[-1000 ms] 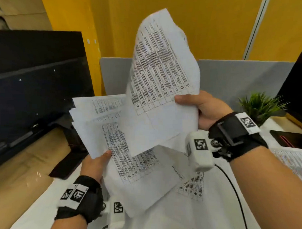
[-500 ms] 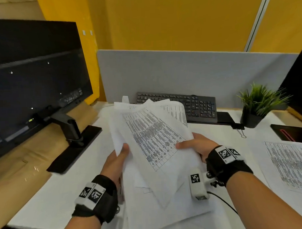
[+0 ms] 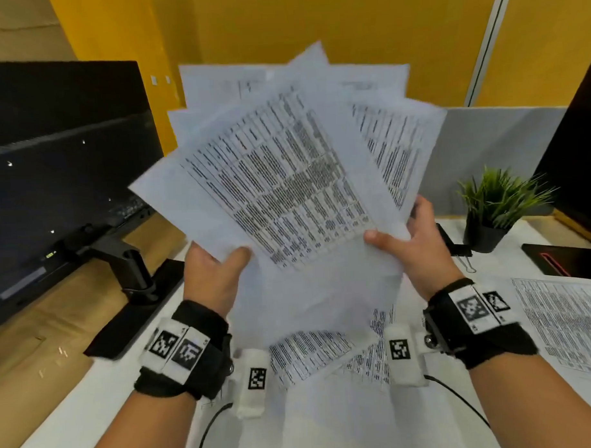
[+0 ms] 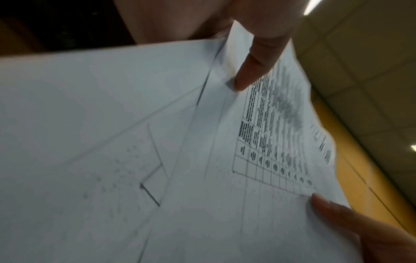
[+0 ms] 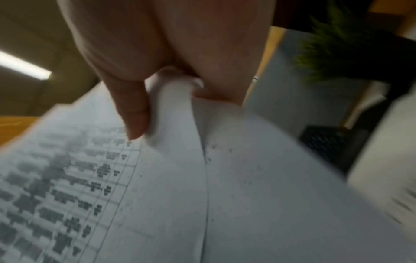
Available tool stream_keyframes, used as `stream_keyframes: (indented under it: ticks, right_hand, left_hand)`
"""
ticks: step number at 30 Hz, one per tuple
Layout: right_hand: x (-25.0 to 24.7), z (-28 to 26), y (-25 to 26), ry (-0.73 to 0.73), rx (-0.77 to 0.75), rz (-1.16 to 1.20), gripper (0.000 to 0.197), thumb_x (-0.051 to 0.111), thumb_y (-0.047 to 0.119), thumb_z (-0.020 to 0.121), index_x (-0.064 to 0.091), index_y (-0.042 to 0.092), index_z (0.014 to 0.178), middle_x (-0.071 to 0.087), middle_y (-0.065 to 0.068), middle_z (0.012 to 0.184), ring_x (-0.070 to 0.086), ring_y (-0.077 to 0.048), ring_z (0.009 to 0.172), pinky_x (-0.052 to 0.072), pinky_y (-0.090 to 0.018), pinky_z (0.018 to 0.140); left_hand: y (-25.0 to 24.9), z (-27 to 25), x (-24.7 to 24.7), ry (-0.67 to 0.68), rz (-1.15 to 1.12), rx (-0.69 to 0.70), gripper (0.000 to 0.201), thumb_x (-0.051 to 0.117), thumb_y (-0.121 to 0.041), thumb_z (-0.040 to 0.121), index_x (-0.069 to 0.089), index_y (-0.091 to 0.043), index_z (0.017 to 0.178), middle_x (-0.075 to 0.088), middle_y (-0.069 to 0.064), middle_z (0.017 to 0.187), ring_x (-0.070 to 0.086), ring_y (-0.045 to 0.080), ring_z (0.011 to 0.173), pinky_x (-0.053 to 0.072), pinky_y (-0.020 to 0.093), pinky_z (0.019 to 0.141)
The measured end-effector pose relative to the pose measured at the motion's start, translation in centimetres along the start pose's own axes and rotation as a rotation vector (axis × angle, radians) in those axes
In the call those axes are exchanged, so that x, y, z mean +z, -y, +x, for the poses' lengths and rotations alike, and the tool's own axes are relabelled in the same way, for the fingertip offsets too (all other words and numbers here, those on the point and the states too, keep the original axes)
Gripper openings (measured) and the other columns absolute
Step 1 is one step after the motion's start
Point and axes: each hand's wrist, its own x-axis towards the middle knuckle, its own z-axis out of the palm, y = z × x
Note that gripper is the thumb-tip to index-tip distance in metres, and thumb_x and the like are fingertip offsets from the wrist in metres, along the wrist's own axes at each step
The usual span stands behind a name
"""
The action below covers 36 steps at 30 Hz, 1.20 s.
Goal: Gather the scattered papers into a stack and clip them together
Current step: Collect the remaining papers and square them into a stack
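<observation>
A fanned bundle of printed papers (image 3: 296, 190) is held upright in front of me, above the desk. My left hand (image 3: 218, 266) grips its lower left edge, thumb on the front sheet. My right hand (image 3: 412, 243) grips the lower right edge, thumb on the front. The left wrist view shows the papers (image 4: 157, 142) pinched under my left thumb. In the right wrist view the papers (image 5: 202, 178) are pinched between thumb and fingers. Another printed sheet (image 3: 565, 321) lies on the desk at the right. A binder clip (image 3: 464, 256) lies by the plant pot.
A black monitor (image 3: 61, 171) on its stand (image 3: 135, 289) fills the left. A potted plant (image 3: 494, 210) stands at the right rear before a grey divider (image 3: 492, 150). More sheets (image 3: 318, 353) lie on the white desk (image 3: 76, 415) under my wrists.
Both hands have lifted the bundle from low over the desk up to an upright, fanned position, hiding the keyboard behind it.
</observation>
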Motion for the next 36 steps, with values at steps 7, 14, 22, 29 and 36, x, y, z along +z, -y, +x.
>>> stream_keyframes:
  ticks: [7, 14, 22, 29, 36]
  right_hand:
    - [1.4, -0.3, -0.3, -0.038, -0.076, -0.139, 0.079, 0.08, 0.016, 0.073, 0.022, 0.021, 0.127, 0.051, 0.012, 0.123, 0.054, -0.001, 0.11, 0.049, -0.016, 0.087]
    - [4.5, -1.2, -2.2, -0.208, -0.126, -0.028, 0.067, 0.074, -0.002, 0.076, 0.03, 0.019, 0.121, 0.052, 0.019, 0.108, 0.056, 0.021, 0.088, 0.044, -0.001, 0.072]
    - [5.1, -0.9, -2.7, -0.191, -0.104, 0.017, 0.085, 0.077, 0.001, 0.074, 0.018, 0.014, 0.136, 0.045, -0.001, 0.131, 0.054, -0.004, 0.113, 0.045, -0.016, 0.096]
    - [5.2, -0.4, -2.8, -0.21, -0.132, -0.039, 0.065, 0.075, 0.02, 0.077, 0.035, 0.019, 0.128, 0.052, -0.002, 0.127, 0.055, -0.005, 0.115, 0.046, -0.02, 0.095]
    - [6.5, -0.6, -2.2, -0.144, -0.119, -0.06, 0.04, 0.063, 0.011, 0.088, 0.041, 0.022, 0.12, 0.058, 0.015, 0.112, 0.057, 0.006, 0.102, 0.046, -0.003, 0.075]
  left_hand:
    - [-1.5, -1.4, 1.7, 0.0, 0.025, 0.05, 0.062, 0.073, -0.023, 0.079, 0.045, 0.031, 0.09, 0.048, 0.05, 0.084, 0.051, 0.055, 0.075, 0.042, 0.05, 0.069]
    - [0.1, -0.7, 2.3, -0.075, 0.076, 0.028, 0.017, 0.064, -0.006, 0.088, 0.064, 0.0, 0.103, 0.067, 0.014, 0.107, 0.064, 0.027, 0.102, 0.044, 0.002, 0.07]
    - [0.9, 0.1, 1.0, -0.011, 0.002, 0.089, 0.062, 0.067, 0.0, 0.081, 0.039, -0.002, 0.137, 0.059, 0.007, 0.129, 0.057, 0.015, 0.12, 0.043, 0.036, 0.106]
    - [1.0, 0.7, 0.9, -0.057, 0.008, 0.114, 0.048, 0.069, -0.01, 0.083, 0.039, -0.021, 0.12, 0.057, -0.01, 0.111, 0.056, 0.0, 0.101, 0.049, 0.025, 0.088]
    - [1.2, 1.1, 1.2, -0.041, 0.041, 0.143, 0.031, 0.059, -0.017, 0.092, 0.05, -0.022, 0.122, 0.062, -0.006, 0.116, 0.059, 0.011, 0.109, 0.046, 0.035, 0.098]
